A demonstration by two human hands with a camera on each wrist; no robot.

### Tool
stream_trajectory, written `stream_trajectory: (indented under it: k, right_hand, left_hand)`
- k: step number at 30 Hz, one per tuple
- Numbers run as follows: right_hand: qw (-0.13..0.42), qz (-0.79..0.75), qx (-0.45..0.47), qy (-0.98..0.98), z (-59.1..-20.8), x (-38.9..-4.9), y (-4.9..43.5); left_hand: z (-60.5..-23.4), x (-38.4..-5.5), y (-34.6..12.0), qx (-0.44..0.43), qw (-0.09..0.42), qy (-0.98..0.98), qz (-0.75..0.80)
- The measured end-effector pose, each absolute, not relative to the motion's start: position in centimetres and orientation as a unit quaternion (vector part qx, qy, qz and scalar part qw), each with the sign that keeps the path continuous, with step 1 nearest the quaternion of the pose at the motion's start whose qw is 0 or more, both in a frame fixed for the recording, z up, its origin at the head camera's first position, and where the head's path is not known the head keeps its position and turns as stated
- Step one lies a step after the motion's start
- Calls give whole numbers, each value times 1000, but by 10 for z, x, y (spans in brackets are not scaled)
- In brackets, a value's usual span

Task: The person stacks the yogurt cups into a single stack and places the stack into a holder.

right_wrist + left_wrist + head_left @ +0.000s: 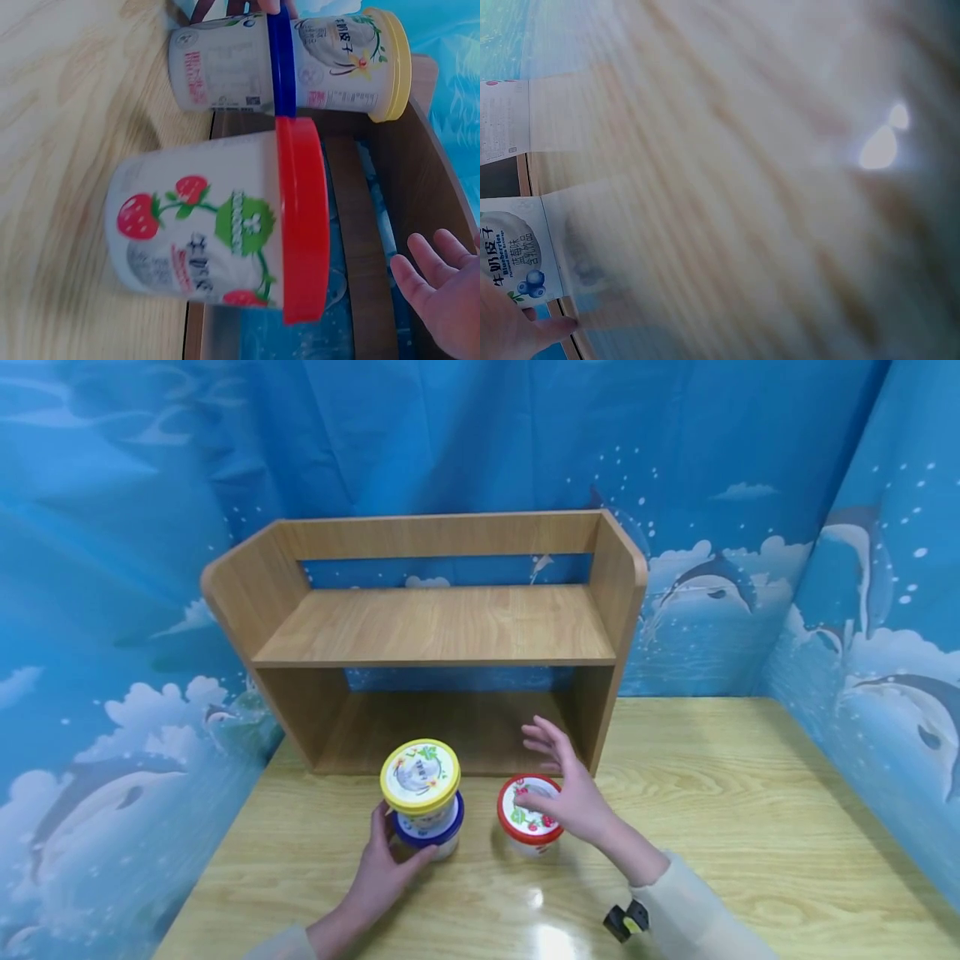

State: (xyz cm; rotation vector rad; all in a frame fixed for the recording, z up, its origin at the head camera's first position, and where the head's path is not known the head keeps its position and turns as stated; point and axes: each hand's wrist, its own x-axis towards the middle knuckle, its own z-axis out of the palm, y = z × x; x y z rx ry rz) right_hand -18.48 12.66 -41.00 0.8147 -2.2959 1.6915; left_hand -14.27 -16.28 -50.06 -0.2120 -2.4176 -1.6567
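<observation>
On the table, my left hand (378,870) holds a yogurt tub with a dark blue lid (452,845) around its side. A yellow-lidded tub (420,775) stands stacked on that blue lid. Blueberries show on the lower tub's label (514,251) in the left wrist view. To the right stands a red-lidded tub (516,825), upright, with strawberries on its wall (199,225). My right hand (576,795) hovers over the red lid, fingers spread and thumb across it in the head view. The right wrist view shows those fingers (442,289) apart from the tub.
A two-tier wooden shelf (435,625) stands on the table behind the tubs, its lower compartment facing them. The wood-grain table (720,810) stretches to the right. Blue curtains with dolphins (465,435) hang behind and at both sides.
</observation>
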Motion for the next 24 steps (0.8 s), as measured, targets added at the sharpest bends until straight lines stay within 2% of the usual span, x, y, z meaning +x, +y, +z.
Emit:
stream_trajectory:
  k: [17, 24]
  right_hand:
    - [97, 549, 233, -797, -432, -178, 152]
    - [82, 543, 206, -810, -442, -177, 161]
  left_hand:
    - [-501, -143, -163, -70, 103, -818, -561]
    - [-502, -142, -162, -72, 108, -819, -558]
